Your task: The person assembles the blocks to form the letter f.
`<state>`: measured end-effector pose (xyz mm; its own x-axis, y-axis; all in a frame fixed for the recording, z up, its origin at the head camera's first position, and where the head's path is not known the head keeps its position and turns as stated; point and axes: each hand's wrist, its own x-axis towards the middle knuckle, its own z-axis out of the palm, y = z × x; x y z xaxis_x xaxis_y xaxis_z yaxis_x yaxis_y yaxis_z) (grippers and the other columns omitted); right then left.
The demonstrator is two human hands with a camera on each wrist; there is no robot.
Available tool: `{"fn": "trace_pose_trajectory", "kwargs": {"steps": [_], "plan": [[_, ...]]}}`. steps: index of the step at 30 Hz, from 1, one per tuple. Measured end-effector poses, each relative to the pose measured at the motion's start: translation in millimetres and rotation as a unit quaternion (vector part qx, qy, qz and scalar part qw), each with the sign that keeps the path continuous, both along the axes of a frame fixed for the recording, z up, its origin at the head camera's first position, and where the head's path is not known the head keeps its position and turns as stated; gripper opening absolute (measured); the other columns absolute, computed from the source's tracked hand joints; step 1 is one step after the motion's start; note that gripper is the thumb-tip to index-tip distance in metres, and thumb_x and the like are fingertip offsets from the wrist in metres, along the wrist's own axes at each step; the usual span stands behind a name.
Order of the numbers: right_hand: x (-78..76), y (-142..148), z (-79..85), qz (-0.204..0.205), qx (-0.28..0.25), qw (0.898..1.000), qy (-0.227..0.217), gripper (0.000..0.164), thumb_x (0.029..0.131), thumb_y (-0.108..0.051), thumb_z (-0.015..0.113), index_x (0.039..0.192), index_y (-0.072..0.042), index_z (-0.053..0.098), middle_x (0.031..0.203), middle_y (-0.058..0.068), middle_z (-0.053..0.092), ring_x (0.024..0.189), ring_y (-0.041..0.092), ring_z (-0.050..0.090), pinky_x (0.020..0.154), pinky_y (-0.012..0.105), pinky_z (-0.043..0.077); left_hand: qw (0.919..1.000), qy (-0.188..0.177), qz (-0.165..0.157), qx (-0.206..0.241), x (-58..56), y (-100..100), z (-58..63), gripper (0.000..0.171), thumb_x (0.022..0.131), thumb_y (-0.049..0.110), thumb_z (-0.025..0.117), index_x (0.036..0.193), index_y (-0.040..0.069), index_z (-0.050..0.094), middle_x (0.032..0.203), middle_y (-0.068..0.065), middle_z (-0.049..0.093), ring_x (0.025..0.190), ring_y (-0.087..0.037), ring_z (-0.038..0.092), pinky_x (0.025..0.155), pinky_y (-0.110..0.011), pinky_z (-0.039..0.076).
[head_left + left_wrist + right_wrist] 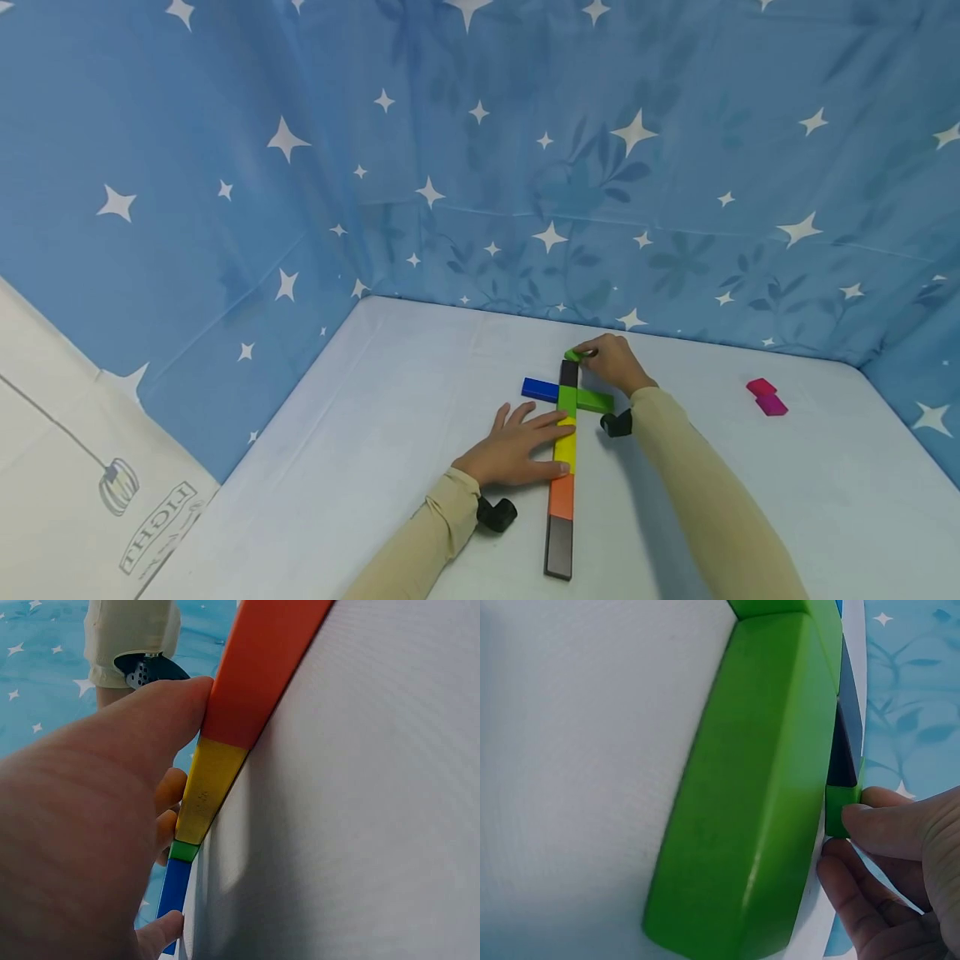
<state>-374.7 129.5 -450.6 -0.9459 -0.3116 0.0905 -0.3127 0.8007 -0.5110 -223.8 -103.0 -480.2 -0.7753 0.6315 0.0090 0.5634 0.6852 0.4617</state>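
A row of coloured blocks runs away from me on the white table: a dark grey block [558,546], an orange one [561,497], yellow [564,450], green [567,400], then black [569,373]. A blue block [540,389] juts left from the green one, and another green block [596,402] juts right. My left hand [513,450] rests with spread fingers on the yellow part; its thumb touches the row near the orange block. At the far end, my right hand [615,362] pinches a small green block [838,814] against the black block's end.
Two pink-red and magenta blocks [771,406] lie together on the right of the white table [750,500]. A blue star-patterned curtain [480,167] rises behind the table's far edge and along its sides. Pale printed cloth [67,467] hangs at the lower left.
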Motion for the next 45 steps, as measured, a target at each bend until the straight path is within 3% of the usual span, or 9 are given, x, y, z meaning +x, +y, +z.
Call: {"fn": "trace_pose_trajectory", "kwargs": {"steps": [8, 13, 17, 20, 24, 34, 45], "plan": [[3.3, 4.9, 2.6, 0.000, -0.007, 1.000, 0.001, 0.029, 0.097, 0.008, 0.068, 0.124, 0.007, 0.077, 0.120, 0.025, 0.075, 0.100, 0.036, 0.072, 0.093, 0.052, 0.060, 1.0000, 0.005, -0.001, -0.004, 0.1, 3.3, 2.0, 0.064, 0.106, 0.058, 0.059, 0.164, 0.033, 0.048, 0.174, 0.014, 0.028, 0.162, -0.032, 0.018, 0.127, -0.065, 0.006], [4.6, 10.6, 4.0, -0.006, 0.000, 1.000, -0.012, 0.040, 0.098, 0.005, 0.065, 0.137, 0.004, 0.070, 0.134, 0.029, 0.068, 0.112, 0.042, 0.069, 0.100, 0.056, 0.057, 1.0000, 0.002, -0.002, -0.001, 0.5, 4.9, 1.0, 0.064, 0.106, 0.058, 0.059, 0.164, 0.033, 0.048, 0.174, 0.014, 0.029, 0.162, -0.033, 0.018, 0.127, -0.065, 0.006], [5.7, 17.8, 6.6, -0.017, 0.000, 1.000, -0.026, 0.054, 0.101, -0.004, 0.065, 0.154, 0.000, 0.056, 0.156, 0.030, 0.050, 0.143, 0.050, 0.047, 0.116, 0.065, 0.039, 1.0000, 0.000, -0.001, -0.001, 0.4, 4.3, 0.2, 0.064, 0.106, 0.058, 0.058, 0.164, 0.033, 0.047, 0.174, 0.014, 0.028, 0.162, -0.033, 0.017, 0.127, -0.064, 0.005], [6.1, 24.6, 9.2, -0.021, 0.001, 0.999, -0.026, 0.064, 0.104, -0.013, 0.068, 0.162, -0.002, 0.044, 0.168, 0.032, 0.030, 0.154, 0.055, 0.027, 0.121, 0.072, 0.022, 1.0000, -0.002, 0.000, 0.000, 0.3, 3.0, 1.0, 0.064, 0.106, 0.059, 0.057, 0.164, 0.033, 0.047, 0.174, 0.014, 0.028, 0.162, -0.033, 0.016, 0.127, -0.064, 0.005], [6.8, 36.2, 11.6, -0.034, 0.020, 0.999, -0.014, 0.077, 0.104, -0.024, 0.070, 0.167, -0.003, 0.033, 0.172, 0.034, 0.012, 0.154, 0.060, 0.016, 0.118, 0.080, 0.014, 1.0000, -0.002, 0.002, 0.002, 0.5, 1.4, 2.4, 0.064, 0.107, 0.058, 0.057, 0.164, 0.033, 0.047, 0.174, 0.013, 0.028, 0.162, -0.033, 0.016, 0.127, -0.064, 0.004], [22.5, 88.3, 10.5, -0.078, 0.027, 0.997, -0.005, 0.097, 0.101, -0.050, 0.071, 0.170, -0.004, 0.020, 0.171, 0.039, -0.002, 0.153, 0.065, 0.004, 0.115, 0.084, 0.003, 0.9999, -0.009, 0.004, 0.005, 0.8, -0.9, 2.1, 0.064, 0.107, 0.057, 0.058, 0.164, 0.032, 0.047, 0.174, 0.012, 0.028, 0.162, -0.032, 0.015, 0.128, -0.062, 0.002], [44.1, 133.0, 12.1, -0.121, 0.035, 0.992, -0.011, 0.105, 0.099, -0.058, 0.069, 0.169, 0.001, 0.017, 0.167, 0.044, 0.000, 0.149, 0.070, 0.006, 0.113, 0.086, 0.004, 0.9999, -0.008, -0.001, 0.014, 1.6, -0.2, -0.5, 0.064, 0.107, 0.056, 0.059, 0.164, 0.031, 0.048, 0.174, 0.011, 0.030, 0.162, -0.033, 0.016, 0.128, -0.063, 0.003]]}}
